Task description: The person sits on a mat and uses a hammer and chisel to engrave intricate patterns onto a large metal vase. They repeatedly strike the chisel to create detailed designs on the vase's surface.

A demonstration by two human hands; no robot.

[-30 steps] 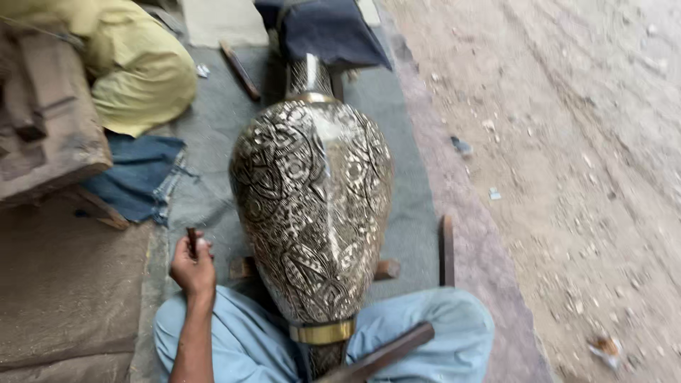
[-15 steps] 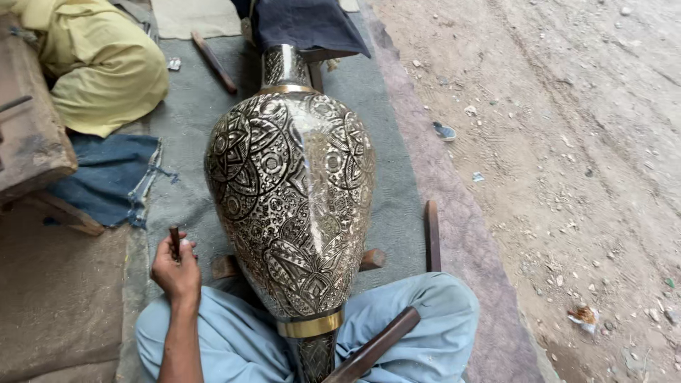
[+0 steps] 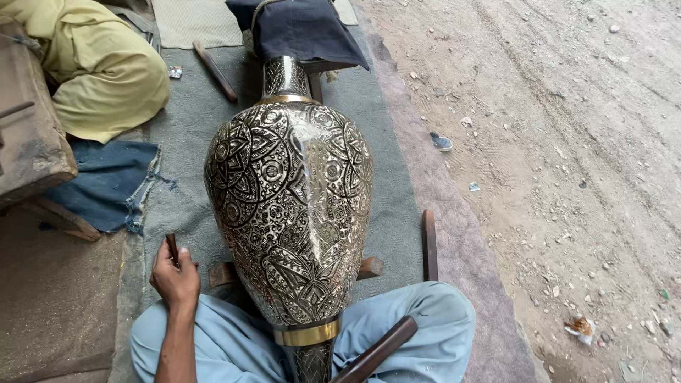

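A large engraved metal vase [image 3: 291,213] lies on its side along a grey mat [image 3: 191,120], its narrow end between my crossed legs in light blue trousers. Its neck points away, under a dark blue cloth [image 3: 301,28]. My left hand [image 3: 174,276] is closed around a small dark chisel-like tool [image 3: 172,248], held upright just left of the vase body. A dark wooden handle [image 3: 376,351] sticks up at the bottom right, by my right knee. My right hand is out of sight.
A person in yellow clothing [image 3: 99,64] sits at the upper left beside a worn brown bag [image 3: 28,135] and a blue rag [image 3: 106,181]. Wooden sticks [image 3: 215,71] [image 3: 428,245] lie on the mat. Bare dirt ground [image 3: 567,156] fills the right.
The view has shifted a little, so the vase sits slightly lower and more central. My left hand stays closed on the tool beside the vase.
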